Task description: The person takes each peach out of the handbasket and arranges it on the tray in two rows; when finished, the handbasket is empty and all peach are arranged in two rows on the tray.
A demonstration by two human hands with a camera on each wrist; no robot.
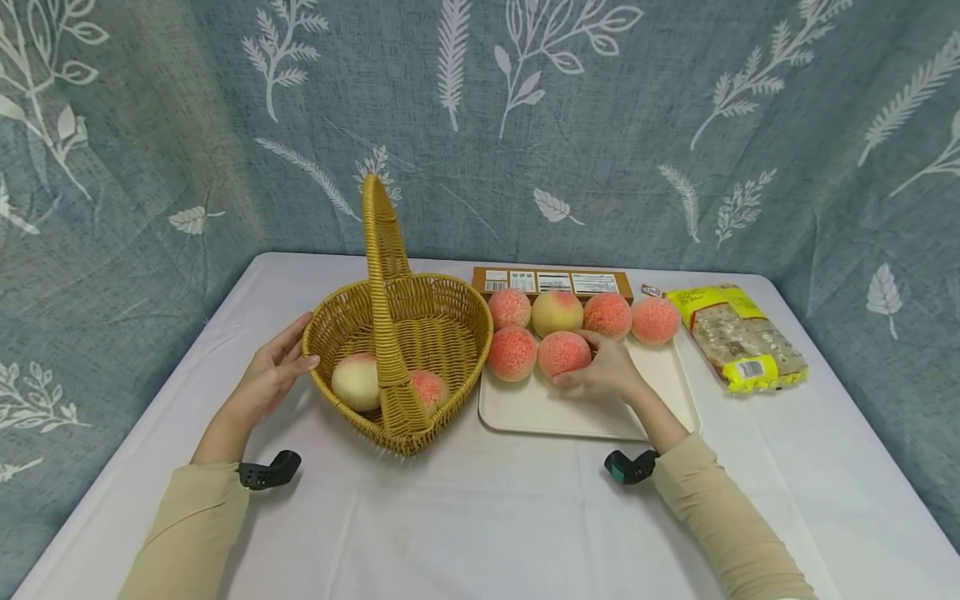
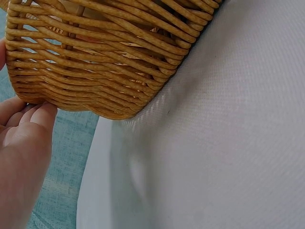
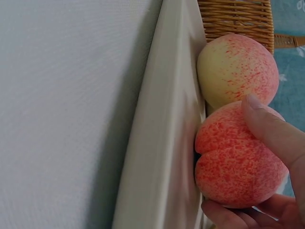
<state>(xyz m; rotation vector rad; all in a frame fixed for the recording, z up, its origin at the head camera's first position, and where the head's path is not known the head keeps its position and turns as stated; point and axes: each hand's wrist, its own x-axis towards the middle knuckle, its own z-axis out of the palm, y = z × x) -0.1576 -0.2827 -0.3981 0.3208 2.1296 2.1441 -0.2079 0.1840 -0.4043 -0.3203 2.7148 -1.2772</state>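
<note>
The right hand (image 1: 603, 375) curls its fingers and thumb round a peach (image 1: 563, 353) that sits on the cream tray (image 1: 540, 412), in the front row beside another peach (image 1: 512, 352). The right wrist view shows the thumb (image 3: 271, 131) lying over the fruit and fingertips under it. Four more peaches (image 1: 583, 315) line the back of the tray. Just left of the tray stands a wicker basket (image 1: 450, 333) with a tall handle, almost touching the tray's edge; two peaches (image 1: 357, 381) lie inside it. The left hand (image 1: 270, 379) rests with relaxed, fairly straight fingers against the basket's outer wall, holding nothing.

All of this stands on a surface (image 1: 480, 517) under a white cloth, with a blue leaf-printed curtain (image 1: 600, 125) hung close behind and on both sides. A brown box (image 1: 551, 282) lies behind the tray and a yellow packet (image 1: 738, 337) to its right, near the right edge. The front of the surface, toward the person, is open cloth.

The basket's handle hides part of the fruit inside, and the box's labels are too small to read
</note>
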